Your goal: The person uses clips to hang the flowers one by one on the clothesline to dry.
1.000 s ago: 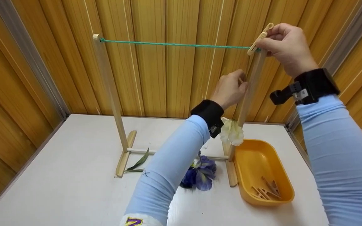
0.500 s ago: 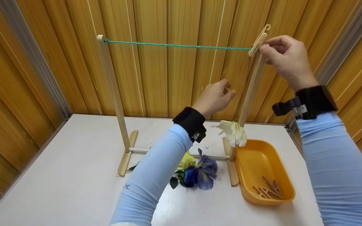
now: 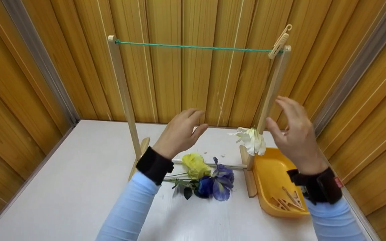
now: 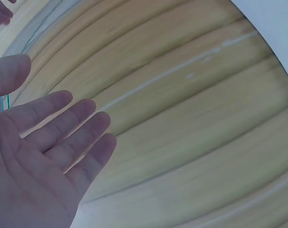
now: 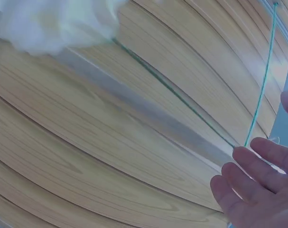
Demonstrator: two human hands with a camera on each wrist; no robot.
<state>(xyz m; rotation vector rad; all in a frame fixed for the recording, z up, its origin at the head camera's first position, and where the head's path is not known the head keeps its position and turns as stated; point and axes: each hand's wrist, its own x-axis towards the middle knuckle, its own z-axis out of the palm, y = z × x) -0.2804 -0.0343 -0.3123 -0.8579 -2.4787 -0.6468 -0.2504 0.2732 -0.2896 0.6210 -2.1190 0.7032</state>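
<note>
A pale clothespin (image 3: 279, 46) with a small hook grips the green string (image 3: 193, 47) beside the right post. From there a white flower (image 3: 251, 140) hangs head down, its green stem (image 5: 172, 91) plain in the right wrist view. My right hand (image 3: 295, 134) is lifted near that post and flower, fingers apart and holding nothing. Over the table's middle my left hand (image 3: 181, 132) is also bare, its straight fingers showing in the left wrist view. Below it lie a yellow flower (image 3: 195, 165), a blue rose (image 3: 205, 187) and a purple iris (image 3: 223, 182).
An orange bin (image 3: 263, 201) with several clothespins (image 3: 288, 202) stands at the right, against the stand's foot. The stand's left post (image 3: 122, 93) and right post (image 3: 275, 83) rise from the white table (image 3: 79, 187). A wood-panelled wall (image 3: 196, 83) closes off the back.
My right hand has let go of the clothespin and dropped down. The left hand has moved left and lower, off the hanging stem. The clothespin and white flower stay on the string.
</note>
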